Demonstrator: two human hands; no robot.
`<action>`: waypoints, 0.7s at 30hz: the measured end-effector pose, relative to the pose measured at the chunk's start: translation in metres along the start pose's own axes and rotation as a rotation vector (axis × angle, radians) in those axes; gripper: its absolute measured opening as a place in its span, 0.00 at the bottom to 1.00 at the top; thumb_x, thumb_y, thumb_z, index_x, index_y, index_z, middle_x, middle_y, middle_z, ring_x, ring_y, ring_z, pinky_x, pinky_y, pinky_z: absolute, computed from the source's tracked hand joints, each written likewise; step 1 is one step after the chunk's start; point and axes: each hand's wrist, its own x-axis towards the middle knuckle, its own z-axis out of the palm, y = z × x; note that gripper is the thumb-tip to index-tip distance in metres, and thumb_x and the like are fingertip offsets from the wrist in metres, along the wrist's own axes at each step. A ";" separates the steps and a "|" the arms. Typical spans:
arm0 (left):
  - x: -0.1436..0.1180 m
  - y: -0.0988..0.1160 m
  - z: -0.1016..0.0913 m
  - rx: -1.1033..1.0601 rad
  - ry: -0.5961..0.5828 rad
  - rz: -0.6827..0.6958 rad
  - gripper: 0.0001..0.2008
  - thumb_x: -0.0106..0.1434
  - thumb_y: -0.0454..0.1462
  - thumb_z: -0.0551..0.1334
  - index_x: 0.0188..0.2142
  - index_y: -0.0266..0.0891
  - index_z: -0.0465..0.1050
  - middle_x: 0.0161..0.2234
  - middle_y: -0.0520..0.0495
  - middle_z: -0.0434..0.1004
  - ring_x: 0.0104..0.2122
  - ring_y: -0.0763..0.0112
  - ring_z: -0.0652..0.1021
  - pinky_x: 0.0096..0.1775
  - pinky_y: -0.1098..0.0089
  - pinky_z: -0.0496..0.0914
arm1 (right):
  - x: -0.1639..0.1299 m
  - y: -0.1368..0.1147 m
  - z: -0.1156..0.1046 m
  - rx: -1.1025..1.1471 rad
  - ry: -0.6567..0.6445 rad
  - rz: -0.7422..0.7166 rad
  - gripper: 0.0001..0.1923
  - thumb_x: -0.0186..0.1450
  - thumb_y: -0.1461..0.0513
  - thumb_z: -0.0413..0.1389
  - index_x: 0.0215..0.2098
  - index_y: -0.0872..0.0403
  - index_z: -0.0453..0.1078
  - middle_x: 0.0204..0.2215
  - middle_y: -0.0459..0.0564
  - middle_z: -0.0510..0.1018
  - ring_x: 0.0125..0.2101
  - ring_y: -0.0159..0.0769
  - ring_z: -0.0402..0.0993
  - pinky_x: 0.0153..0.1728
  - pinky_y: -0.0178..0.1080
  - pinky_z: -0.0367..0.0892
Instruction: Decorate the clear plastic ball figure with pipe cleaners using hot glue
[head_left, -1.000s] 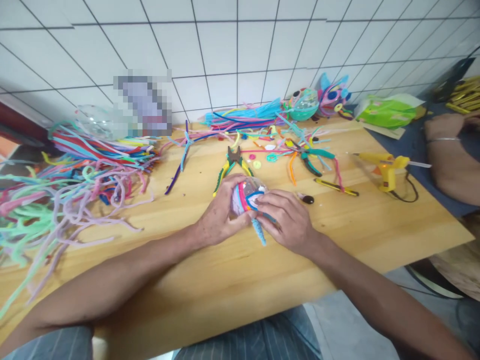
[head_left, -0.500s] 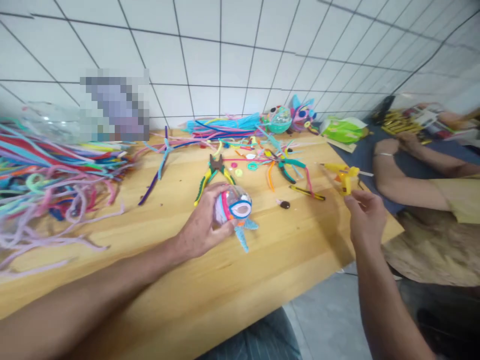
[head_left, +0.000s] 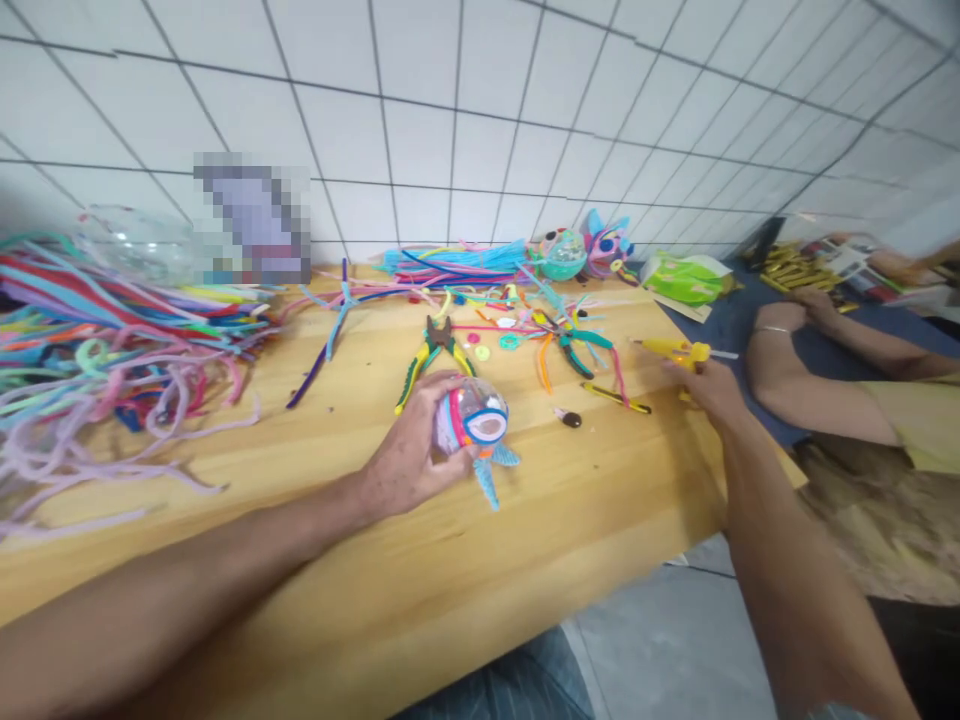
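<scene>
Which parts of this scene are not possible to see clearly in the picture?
- Head view: the right hand covers the handle of the glue gun, so its grip is unclear.
- The left hand hides the back of the clear ball.
- A pixelated patch by the wall masks whatever is there.
- The pipe cleaner pile is cut off by the left edge.

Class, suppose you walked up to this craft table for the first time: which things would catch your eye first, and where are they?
The left hand grips a clear ball wrapped in coloured pipe cleaners, near the middle of the wooden table. At the table's right edge, the right hand is on a yellow glue gun. A big tangle of pipe cleaners covers the left end.
</scene>
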 end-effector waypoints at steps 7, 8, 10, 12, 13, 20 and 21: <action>0.001 -0.007 0.004 -0.033 0.009 0.043 0.39 0.63 0.45 0.70 0.68 0.43 0.55 0.63 0.31 0.66 0.67 0.43 0.68 0.66 0.40 0.67 | -0.056 -0.082 -0.018 0.279 -0.352 -0.074 0.20 0.65 0.46 0.66 0.45 0.52 0.82 0.39 0.57 0.86 0.32 0.40 0.83 0.32 0.39 0.74; 0.001 -0.008 0.005 -0.030 0.018 0.045 0.39 0.63 0.45 0.71 0.68 0.43 0.55 0.63 0.31 0.66 0.67 0.43 0.68 0.66 0.39 0.67 | -0.071 -0.094 -0.021 0.304 -0.372 -0.162 0.19 0.63 0.46 0.67 0.42 0.51 0.82 0.37 0.56 0.86 0.33 0.43 0.84 0.33 0.40 0.77; 0.001 -0.009 0.006 -0.032 0.035 0.051 0.39 0.63 0.47 0.71 0.68 0.43 0.56 0.63 0.31 0.66 0.67 0.42 0.69 0.66 0.39 0.67 | -0.100 -0.117 -0.024 0.275 -0.469 -0.337 0.15 0.64 0.46 0.66 0.37 0.48 0.82 0.34 0.53 0.86 0.35 0.46 0.86 0.34 0.41 0.81; 0.001 -0.008 0.006 -0.037 0.040 0.050 0.39 0.63 0.48 0.71 0.68 0.43 0.56 0.63 0.31 0.66 0.66 0.43 0.69 0.65 0.39 0.68 | -0.122 -0.137 -0.024 0.217 -0.540 -0.496 0.10 0.66 0.50 0.66 0.38 0.47 0.81 0.33 0.51 0.86 0.34 0.45 0.86 0.34 0.40 0.83; 0.001 -0.007 0.006 -0.040 0.036 0.047 0.40 0.63 0.48 0.71 0.68 0.43 0.56 0.63 0.31 0.66 0.66 0.43 0.70 0.65 0.39 0.68 | -0.131 -0.145 -0.023 0.179 -0.549 -0.566 0.10 0.67 0.52 0.65 0.41 0.47 0.81 0.34 0.51 0.87 0.34 0.46 0.87 0.34 0.41 0.84; 0.003 -0.003 0.007 -0.029 0.039 0.028 0.42 0.60 0.48 0.73 0.67 0.44 0.56 0.63 0.32 0.67 0.66 0.42 0.71 0.65 0.38 0.69 | -0.147 -0.168 -0.010 0.053 -0.501 -0.896 0.14 0.70 0.56 0.59 0.53 0.42 0.76 0.40 0.47 0.88 0.34 0.48 0.88 0.30 0.42 0.85; 0.003 -0.003 0.007 -0.031 0.040 0.025 0.42 0.60 0.48 0.73 0.67 0.45 0.56 0.63 0.32 0.67 0.66 0.42 0.71 0.65 0.38 0.69 | -0.148 -0.168 -0.009 0.050 -0.502 -0.897 0.14 0.70 0.57 0.59 0.54 0.42 0.76 0.40 0.47 0.88 0.34 0.48 0.88 0.29 0.42 0.85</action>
